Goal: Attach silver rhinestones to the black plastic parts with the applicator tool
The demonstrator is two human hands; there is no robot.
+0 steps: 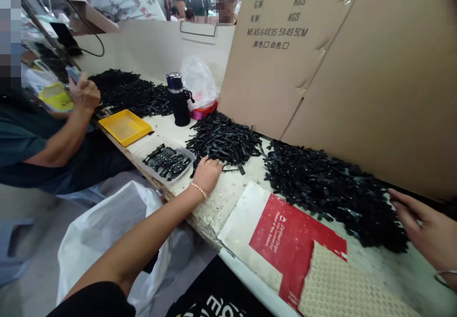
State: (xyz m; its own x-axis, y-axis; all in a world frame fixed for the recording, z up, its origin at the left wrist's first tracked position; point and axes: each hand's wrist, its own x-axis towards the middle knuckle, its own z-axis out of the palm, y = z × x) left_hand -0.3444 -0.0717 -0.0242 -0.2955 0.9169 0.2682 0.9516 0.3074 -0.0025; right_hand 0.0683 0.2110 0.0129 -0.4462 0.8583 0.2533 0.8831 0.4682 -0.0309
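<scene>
The left hand (208, 175) is laid open on the worktop (228, 198), with nothing grasped, and its fingertips rest against the edge of a heap of black strips (224, 141). A beaded bracelet (198, 190) is worn on that wrist. The right hand (424, 233) is also held open, at the edge of the view, with its fingers (403, 203) at a larger heap (332, 198); whether they touch it cannot be told. Aligned strips are laid in a clear tub (166, 162) just left of the left hand. A yellow tray (124, 126) lies further along, near a black flask (179, 100) and a third heap (130, 91). A red booklet (296, 245) and a mesh mat (342, 283) lie near the right hand, and a large carton (296, 55) stands upright behind the heaps. A phone (73, 74) is held by a co-worker's hand (84, 93) across the worktop. A white sack (107, 241) is seen below its edge.
</scene>
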